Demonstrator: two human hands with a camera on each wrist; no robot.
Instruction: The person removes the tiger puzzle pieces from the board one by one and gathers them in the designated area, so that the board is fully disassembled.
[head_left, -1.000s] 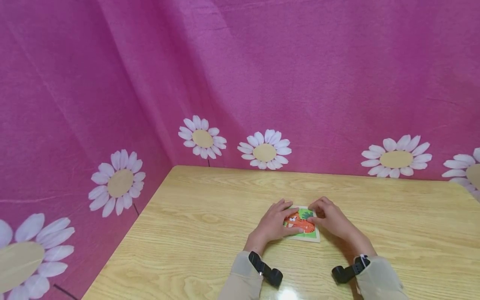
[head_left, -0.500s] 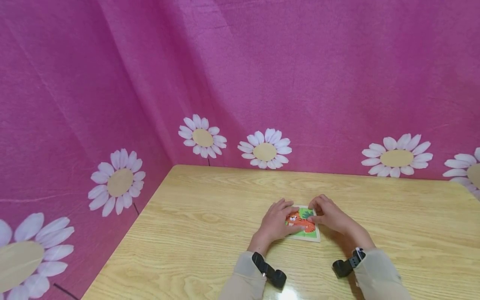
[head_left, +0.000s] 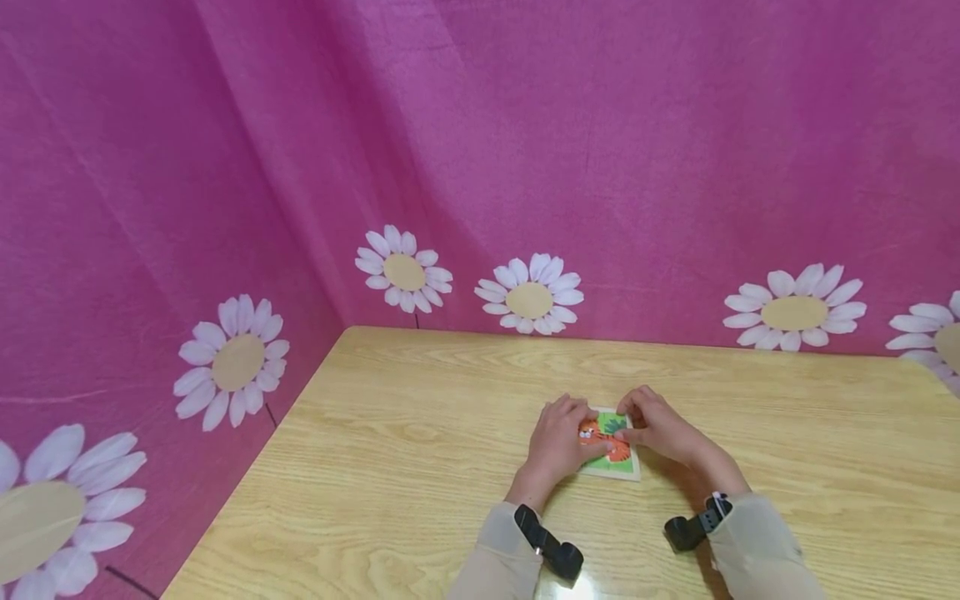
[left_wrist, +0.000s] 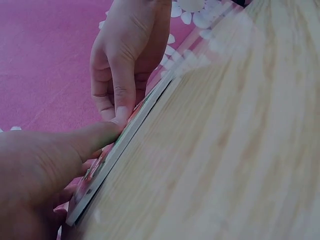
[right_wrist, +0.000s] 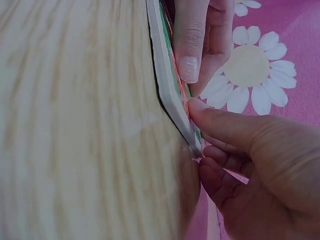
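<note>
A small jigsaw puzzle lies flat on the wooden table, an orange tiger on green inside a pale border. My left hand covers its left part, with the thumb across the picture and the fingers bent towards the far edge. At the upper right my right hand holds the puzzle, its thumb on the face and its other fingers curled by the edge. Both thumbs come close together in the left wrist view. The hands hide much of the left side, and I cannot see single pieces clearly.
The light wooden table reaches to a pink cloth backdrop with large white daisies. Black wrist cameras are strapped over both sleeves.
My left hand and forearm have shifted slightly right, with the thumb sliding a little up the picture. The right hand stays almost in place, and the puzzle has hardly moved.
</note>
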